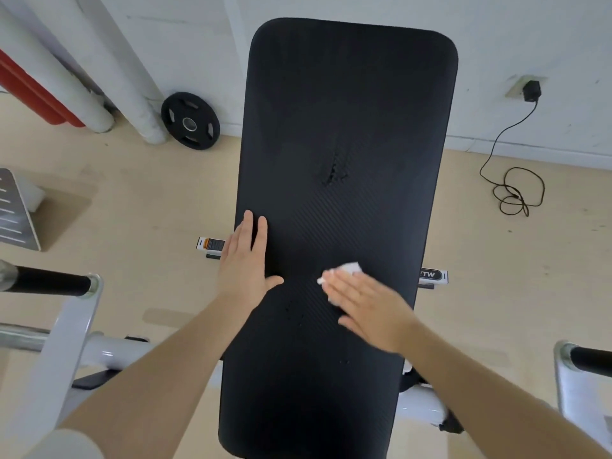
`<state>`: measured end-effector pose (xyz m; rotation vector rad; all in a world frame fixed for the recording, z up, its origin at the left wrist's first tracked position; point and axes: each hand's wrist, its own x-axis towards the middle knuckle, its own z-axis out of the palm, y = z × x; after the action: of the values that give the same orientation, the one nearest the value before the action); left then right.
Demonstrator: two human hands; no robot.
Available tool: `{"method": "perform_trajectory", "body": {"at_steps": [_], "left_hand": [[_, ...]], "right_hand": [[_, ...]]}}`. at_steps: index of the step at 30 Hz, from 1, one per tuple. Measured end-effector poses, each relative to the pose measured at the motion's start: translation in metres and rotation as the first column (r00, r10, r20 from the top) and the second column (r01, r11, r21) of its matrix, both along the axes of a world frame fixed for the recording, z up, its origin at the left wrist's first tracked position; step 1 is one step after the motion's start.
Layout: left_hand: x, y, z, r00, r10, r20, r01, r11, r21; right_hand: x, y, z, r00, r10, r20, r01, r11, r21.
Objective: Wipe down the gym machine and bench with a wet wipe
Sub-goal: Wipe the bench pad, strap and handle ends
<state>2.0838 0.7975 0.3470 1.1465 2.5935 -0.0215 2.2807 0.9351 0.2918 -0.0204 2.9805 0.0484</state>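
Observation:
A long black padded bench (347,104) fills the middle of the view, with a torn spot near its centre. My left hand (243,263) lies flat on the pad's left edge, fingers spread, holding nothing. My right hand (361,304) presses flat on a white wet wipe (347,269) against the pad, right of centre; only the wipe's far corner shows past my fingertips. The machine's white frame (66,342) stands to the lower left, carrying a black-gripped handle (49,281).
A black weight plate (190,120) leans against the wall beside white pipes (99,77). A black charger and coiled cable (516,190) lie on the floor at right. A second black-gripped handle (589,359) sits at the right edge. A metal plate (16,210) stands at left.

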Motion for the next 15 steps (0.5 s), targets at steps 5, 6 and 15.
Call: {"method": "perform_trajectory", "body": {"at_steps": [5, 6, 15], "left_hand": [[-0.003, -0.001, -0.008, 0.998, -0.032, -0.047, 0.032, 0.999, 0.011], [-0.003, -0.002, -0.009, 0.998, -0.037, -0.049, 0.038, 0.999, 0.017], [-0.006, -0.006, -0.007, 0.999, -0.035, -0.016, 0.036, 0.997, 0.075]], "right_hand": [[-0.085, 0.072, 0.042, 0.977, -0.160, -0.138, 0.174, 0.981, 0.091], [-0.098, 0.084, 0.051, 0.970, -0.184, -0.158, 0.200, 0.976, 0.091], [-0.055, -0.013, 0.012, 0.999, 0.032, 0.008, -0.033, 0.990, 0.138]]}}
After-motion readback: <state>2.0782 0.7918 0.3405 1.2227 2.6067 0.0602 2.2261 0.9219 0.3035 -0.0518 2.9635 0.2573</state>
